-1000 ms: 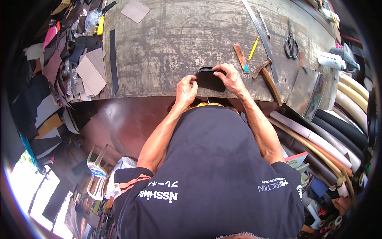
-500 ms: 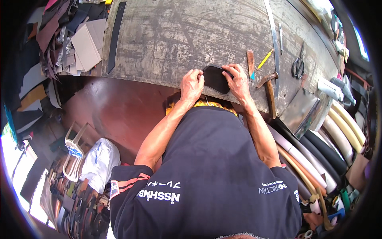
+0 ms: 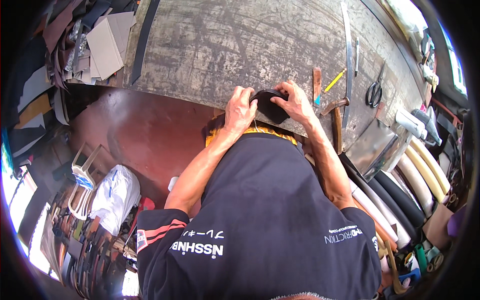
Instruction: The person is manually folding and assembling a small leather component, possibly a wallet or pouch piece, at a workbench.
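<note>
A black leather-like piece (image 3: 274, 111) with a rounded edge is held between my two hands at the near edge of the worn wooden table (image 3: 215, 55). My left hand (image 3: 239, 111) pinches its left side, with the thumb and fingers closed on the rim. On the other side my right hand (image 3: 294, 101) grips the upper right edge, thumb on the near face and fingers behind. The piece looks tilted up and slightly bent. Part of its far side is hidden by my fingers.
Right of my hands lie a wooden-handled tool (image 3: 316, 86), a yellow pencil (image 3: 334, 80), a hammer (image 3: 337, 120), a metal ruler (image 3: 348, 60) and black scissors (image 3: 374, 92). A black strip (image 3: 145, 42) lies far left. Material rolls (image 3: 417, 182) stand at right, scraps (image 3: 106, 47) at upper left.
The black piece has been tipped up and its edge bent into a curve. My left hand's grip has shifted onto its rim, and my right thumb now lies across its face.
</note>
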The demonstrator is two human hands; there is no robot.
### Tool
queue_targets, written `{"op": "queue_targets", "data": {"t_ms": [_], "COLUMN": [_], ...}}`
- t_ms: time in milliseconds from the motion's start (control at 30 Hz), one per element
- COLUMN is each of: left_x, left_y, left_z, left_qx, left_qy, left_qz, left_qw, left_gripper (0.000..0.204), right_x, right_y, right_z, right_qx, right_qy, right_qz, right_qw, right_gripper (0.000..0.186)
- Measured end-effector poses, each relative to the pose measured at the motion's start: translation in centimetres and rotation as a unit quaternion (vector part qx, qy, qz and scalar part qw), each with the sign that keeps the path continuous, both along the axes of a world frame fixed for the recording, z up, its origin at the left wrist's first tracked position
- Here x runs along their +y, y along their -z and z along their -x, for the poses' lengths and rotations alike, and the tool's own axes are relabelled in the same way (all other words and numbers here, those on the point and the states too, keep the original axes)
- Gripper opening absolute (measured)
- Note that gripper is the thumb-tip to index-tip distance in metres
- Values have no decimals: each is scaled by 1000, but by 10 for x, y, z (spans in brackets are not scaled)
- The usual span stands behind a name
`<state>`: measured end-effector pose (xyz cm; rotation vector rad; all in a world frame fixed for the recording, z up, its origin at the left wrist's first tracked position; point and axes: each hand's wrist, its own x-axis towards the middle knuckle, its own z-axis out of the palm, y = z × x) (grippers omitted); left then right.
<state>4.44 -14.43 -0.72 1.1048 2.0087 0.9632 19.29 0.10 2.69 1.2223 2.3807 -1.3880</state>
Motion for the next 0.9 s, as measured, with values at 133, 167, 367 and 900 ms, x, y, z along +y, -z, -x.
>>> {"op": "queue_targets", "data": {"t_ms": [133, 167, 367, 900], "left_x": [2, 3, 30, 78], "left_y": [-12, -14, -53, -144], "left_z": [4, 5, 17, 15], "left_qx": [24, 17, -304, -349], "left_qy": [46, 56, 70, 68], "left_qz": [-18, -32, -62, -185], "left_qw": [998, 998, 948, 916], "left_gripper": [37, 39, 14, 16], "right_x": [-6, -7, -8, 2], "right_y": [-14, -21, -86, -135], "right_z": [-9, -12, -22, -19], "right_qx": [91, 117, 138, 311], "right_qy": [68, 103, 184, 150], "right_qz": [77, 118, 98, -279], "right_qw": [990, 981, 968, 896], "right_gripper": [25, 25, 29, 43]}}
